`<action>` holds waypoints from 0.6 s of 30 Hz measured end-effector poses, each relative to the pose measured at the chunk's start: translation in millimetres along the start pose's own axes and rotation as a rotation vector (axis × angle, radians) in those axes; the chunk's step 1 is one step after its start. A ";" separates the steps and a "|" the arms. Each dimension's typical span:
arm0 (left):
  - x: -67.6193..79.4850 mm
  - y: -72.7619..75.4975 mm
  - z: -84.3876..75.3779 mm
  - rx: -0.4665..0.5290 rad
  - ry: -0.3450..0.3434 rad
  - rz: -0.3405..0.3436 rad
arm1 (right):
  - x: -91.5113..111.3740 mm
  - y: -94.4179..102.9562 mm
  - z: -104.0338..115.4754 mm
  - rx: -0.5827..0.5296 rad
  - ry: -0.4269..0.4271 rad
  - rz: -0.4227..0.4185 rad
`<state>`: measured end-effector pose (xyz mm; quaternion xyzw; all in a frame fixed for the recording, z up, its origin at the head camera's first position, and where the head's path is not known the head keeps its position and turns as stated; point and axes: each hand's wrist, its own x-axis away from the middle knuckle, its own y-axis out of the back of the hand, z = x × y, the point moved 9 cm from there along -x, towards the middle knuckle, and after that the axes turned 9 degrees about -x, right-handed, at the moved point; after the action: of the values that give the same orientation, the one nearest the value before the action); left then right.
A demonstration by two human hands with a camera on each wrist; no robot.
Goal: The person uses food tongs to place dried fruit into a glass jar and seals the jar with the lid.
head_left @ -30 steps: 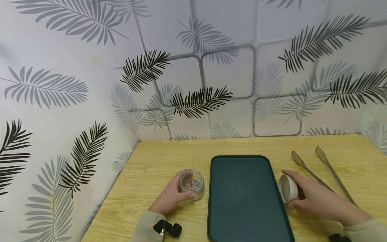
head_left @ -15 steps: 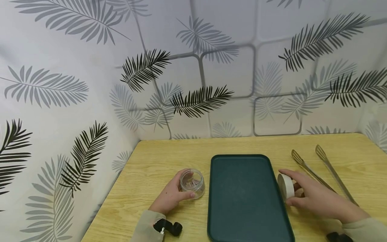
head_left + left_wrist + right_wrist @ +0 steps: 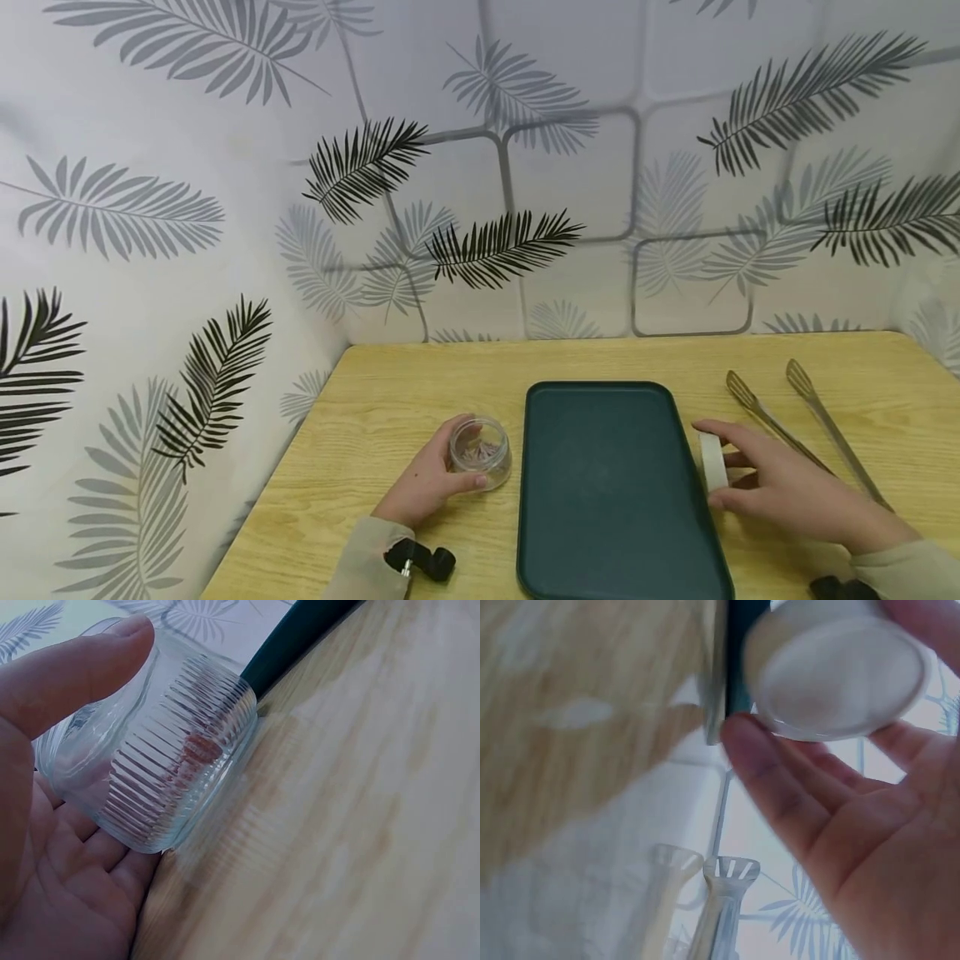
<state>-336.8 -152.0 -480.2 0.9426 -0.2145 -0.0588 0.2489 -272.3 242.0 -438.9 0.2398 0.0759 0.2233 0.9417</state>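
My left hand grips a clear glass jar standing on the table left of the tray. The jar has no lid on it, its lower wall is ribbed, and small reddish-white pieces lie at its bottom. In the left wrist view the thumb crosses its upper side, the other fingers behind it. My right hand holds a small white round dish on its side between thumb and fingers, at the tray's right edge. The right wrist view shows the dish's flat round face; its other face is hidden.
A dark green rectangular tray lies between the hands. Metal tongs with slotted ends lie on the wooden table beyond the right hand, their near part hidden. Leaf-patterned fabric stands behind and at the left.
The white dish has turned in my right hand; its broad face, visible in the earlier head views, now shows only edge-on. The left hand and jar have stayed put.
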 end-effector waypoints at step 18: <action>0.4 -2.2 -2.7 -0.016 0.009 -0.018 | -66.3 -61.4 69.0 -0.010 0.090 0.075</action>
<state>-335.0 -149.3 -478.9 0.9427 -0.2042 -0.0588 0.2570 -290.4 134.7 -406.0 0.2277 0.1080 0.2693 0.9295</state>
